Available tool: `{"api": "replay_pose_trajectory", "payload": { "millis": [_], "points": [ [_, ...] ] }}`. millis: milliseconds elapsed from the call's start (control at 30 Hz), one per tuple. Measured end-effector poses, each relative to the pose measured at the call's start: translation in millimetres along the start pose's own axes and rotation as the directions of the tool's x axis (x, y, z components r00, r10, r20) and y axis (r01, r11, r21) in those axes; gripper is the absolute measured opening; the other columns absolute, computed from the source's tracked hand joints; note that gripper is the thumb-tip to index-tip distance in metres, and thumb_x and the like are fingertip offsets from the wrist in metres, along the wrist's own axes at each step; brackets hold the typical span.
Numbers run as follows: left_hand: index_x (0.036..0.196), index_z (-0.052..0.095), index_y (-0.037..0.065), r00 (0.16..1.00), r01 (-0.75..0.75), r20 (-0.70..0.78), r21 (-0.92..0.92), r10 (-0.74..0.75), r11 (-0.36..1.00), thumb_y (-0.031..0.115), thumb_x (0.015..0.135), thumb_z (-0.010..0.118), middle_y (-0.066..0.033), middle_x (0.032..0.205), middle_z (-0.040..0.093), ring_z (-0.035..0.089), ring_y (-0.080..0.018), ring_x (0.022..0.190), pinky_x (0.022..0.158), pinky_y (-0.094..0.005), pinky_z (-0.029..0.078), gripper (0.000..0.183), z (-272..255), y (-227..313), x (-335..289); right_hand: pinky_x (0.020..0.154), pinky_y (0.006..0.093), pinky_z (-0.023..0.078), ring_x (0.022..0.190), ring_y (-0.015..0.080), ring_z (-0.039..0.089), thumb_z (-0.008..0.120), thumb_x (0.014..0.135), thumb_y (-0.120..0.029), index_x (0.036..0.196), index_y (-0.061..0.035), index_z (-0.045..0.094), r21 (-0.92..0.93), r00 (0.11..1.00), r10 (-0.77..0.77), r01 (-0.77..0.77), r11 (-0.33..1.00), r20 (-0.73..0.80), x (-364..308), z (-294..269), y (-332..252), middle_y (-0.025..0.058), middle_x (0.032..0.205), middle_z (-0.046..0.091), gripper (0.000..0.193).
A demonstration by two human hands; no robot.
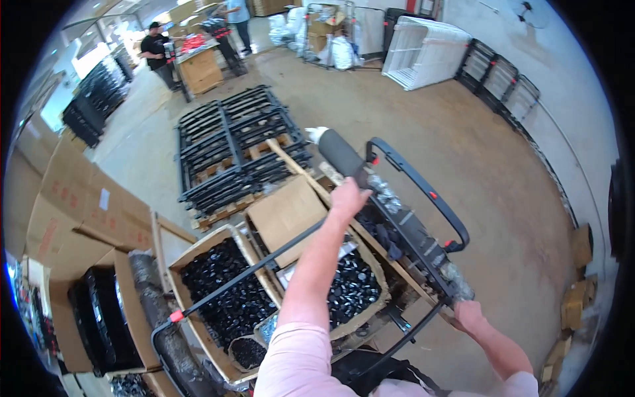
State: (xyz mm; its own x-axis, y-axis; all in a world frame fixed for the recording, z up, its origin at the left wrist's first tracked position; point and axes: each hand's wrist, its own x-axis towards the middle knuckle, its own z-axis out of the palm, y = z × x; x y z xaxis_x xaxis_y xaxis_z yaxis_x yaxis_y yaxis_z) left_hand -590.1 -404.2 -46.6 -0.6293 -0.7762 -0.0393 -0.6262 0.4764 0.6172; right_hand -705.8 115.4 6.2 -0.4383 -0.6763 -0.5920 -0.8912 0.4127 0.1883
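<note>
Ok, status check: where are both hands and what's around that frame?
Left hand on the black frame's wrapped bar, upper part. Right hand gripping its lower end. Open boxes of small black parts directly below; stacked frames on pallet beyond.

right hand [468, 313] fingers hidden under wrapped frame [397, 212], left hand [348, 196] fingers curled behind it, distant workers [157, 51] too small

left grip [348, 197] outstretched, right grip [468, 313] apparently closed, low
</note>
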Motion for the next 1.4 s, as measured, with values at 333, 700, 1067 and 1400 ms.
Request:
{"api": "replay_pose_trajectory", "payload": {
  "millis": [333,700,1067,1400],
  "points": [
    [0.130,0.064,0.013,0.986,-0.107,-0.136,-0.074,0.096,0.992,0.045,0.101,0.062,-0.0224,0.114,0.074,0.070,-0.0438,0.107,0.091,-0.0535,0.055,0.043,25.8,-28.1,-3.8,0.067,0.0521,0.057,0.077,0.0425,0.072,0.076,0.088,-0.037,0.104,0.0003,0.060,0.160,0.918,-0.020,0.091,0.983,-0.397,2.3,-64.4,-23.0,0.0218,0.080,0.071,0.043],
    [0.136,0.056,0.006,0.986,0.101,-0.120,-0.120,-0.115,0.988,0.049,0.089,0.080,-0.0161,0.136,0.063,0.065,-0.0382,0.121,0.100,-0.0496,0.051,0.068,13.8,3.4,-12.5,0.084,0.0520,0.058,0.091,0.0418,0.074,0.054,0.101,-0.055,0.093,0.0025,0.071,0.247,0.978,0.186,-0.159,0.956,-0.091,14.3,-48.1,-23.1,0.0251,0.086,0.074,0.060],
    [0.148,0.053,0.013,0.970,-0.231,-0.125,-0.218,0.208,0.948,0.030,0.093,0.076,-0.0156,0.141,0.061,0.061,-0.0371,0.129,0.108,-0.0464,0.049,0.063,16.8,-40.0,-2.5,0.082,0.0494,0.060,0.090,0.0403,0.075,0.067,0.088,-0.053,0.094,0.0041,0.073,0.163,0.976,0.193,-0.207,0.965,0.099,14.1,-69.6,-30.2,0.0257,0.089,0.075,0.058],
    [0.150,0.040,0.004,0.993,0.017,-0.110,-0.185,-0.038,0.983,0.044,0.078,0.091,-0.0237,0.148,0.054,0.058,-0.0410,0.132,0.108,-0.0486,0.050,0.096,10.0,-14.3,-6.8,0.084,0.0511,0.059,0.094,0.0409,0.074,0.075,0.083,-0.050,0.098,0.0017,0.071,0.198,0.980,0.158,-0.179,0.964,0.120,10.2,-52.0,-35.5,0.0235,0.093,0.075,0.054]
  ]
}}
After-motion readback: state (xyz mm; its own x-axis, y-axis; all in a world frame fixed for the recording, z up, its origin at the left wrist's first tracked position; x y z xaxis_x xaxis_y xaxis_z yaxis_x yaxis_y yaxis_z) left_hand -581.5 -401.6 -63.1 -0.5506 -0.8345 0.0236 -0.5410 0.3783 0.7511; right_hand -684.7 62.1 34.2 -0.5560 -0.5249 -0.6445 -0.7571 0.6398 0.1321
